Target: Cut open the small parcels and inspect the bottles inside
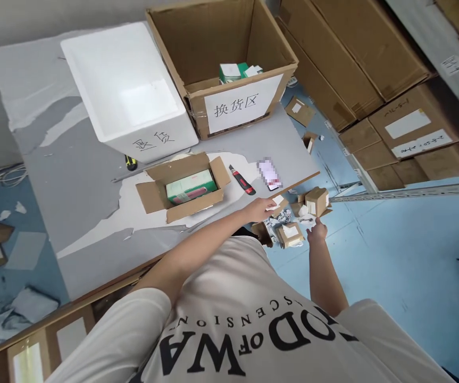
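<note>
Just past the table's front edge, my left hand (260,209) reaches over a pile of discarded packaging. Its fingers are drawn together beside a small white-labelled piece of cardboard (277,204); whether they grip it I cannot tell. My right hand (317,231) hangs over the floor, thumb and fingers apart. Nearest to it are a small brown carton (316,202) and crumpled white paper (304,211). On the table, an opened cardboard box (195,213) holds a green and white box (191,186). A red and black utility knife (243,180) lies to its right, then a phone (269,174), its screen blurred.
A white foam bin (149,127) and a large labelled carton (199,114) with green and white boxes inside stand at the table's back. A yellow and black cutter (131,162) lies by the bin. Shelving with stacked cartons (408,125) rises at right. Scraps litter the blue floor.
</note>
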Demonstrator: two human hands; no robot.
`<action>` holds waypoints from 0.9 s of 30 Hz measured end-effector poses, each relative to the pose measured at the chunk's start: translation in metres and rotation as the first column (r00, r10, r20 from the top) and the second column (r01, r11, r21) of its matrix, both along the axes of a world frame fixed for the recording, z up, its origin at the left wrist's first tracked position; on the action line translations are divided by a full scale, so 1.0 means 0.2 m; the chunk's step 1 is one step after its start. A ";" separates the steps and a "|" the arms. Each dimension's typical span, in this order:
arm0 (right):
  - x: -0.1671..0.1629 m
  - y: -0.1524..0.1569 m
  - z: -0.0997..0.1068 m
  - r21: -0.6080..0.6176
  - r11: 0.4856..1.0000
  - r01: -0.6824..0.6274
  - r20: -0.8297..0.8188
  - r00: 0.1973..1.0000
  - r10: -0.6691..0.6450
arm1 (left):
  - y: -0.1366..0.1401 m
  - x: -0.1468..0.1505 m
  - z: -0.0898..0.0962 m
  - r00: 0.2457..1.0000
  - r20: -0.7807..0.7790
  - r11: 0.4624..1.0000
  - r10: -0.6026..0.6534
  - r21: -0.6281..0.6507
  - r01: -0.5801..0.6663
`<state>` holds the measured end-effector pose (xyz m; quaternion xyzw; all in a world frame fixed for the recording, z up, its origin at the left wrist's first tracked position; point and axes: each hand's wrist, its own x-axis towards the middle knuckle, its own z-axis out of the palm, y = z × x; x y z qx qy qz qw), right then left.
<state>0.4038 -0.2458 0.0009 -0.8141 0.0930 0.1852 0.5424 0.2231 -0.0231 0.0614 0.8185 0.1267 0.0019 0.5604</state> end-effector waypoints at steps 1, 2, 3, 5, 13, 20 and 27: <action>-0.02 0.02 0.00 -0.009 1.000 0.014 0.007 1.000 -0.014 | 0.00 0.00 0.01 1.000 0.006 0.999 -0.015 0.039 0.015; -0.03 0.07 0.01 -0.013 1.000 0.020 0.019 1.000 -0.020 | 0.02 -0.02 0.02 1.000 0.009 0.996 -0.021 0.084 0.020; -0.05 0.13 0.02 -0.007 1.000 0.004 0.040 0.999 -0.003 | 0.05 -0.04 0.04 1.000 0.015 0.991 -0.012 0.133 0.010; -0.10 0.32 0.07 0.042 0.989 -0.142 0.113 0.984 0.137 | 0.13 -0.11 0.09 0.998 0.041 0.972 0.048 0.226 -0.056; -0.57 1.16 0.39 0.049 0.387 -0.921 0.444 0.367 0.817 | 0.56 -0.70 0.17 0.829 0.045 0.716 0.558 0.479 -0.508; -0.91 1.63 0.36 -0.710 -0.396 -0.583 -0.029 -0.538 0.843 | 0.75 -1.10 0.07 0.641 -0.409 0.689 0.650 0.672 -0.271; -1.07 1.86 0.20 -0.789 -0.394 -0.471 -0.179 -0.437 0.881 | 0.65 -1.09 0.00 0.686 -0.291 0.622 0.667 0.724 -0.298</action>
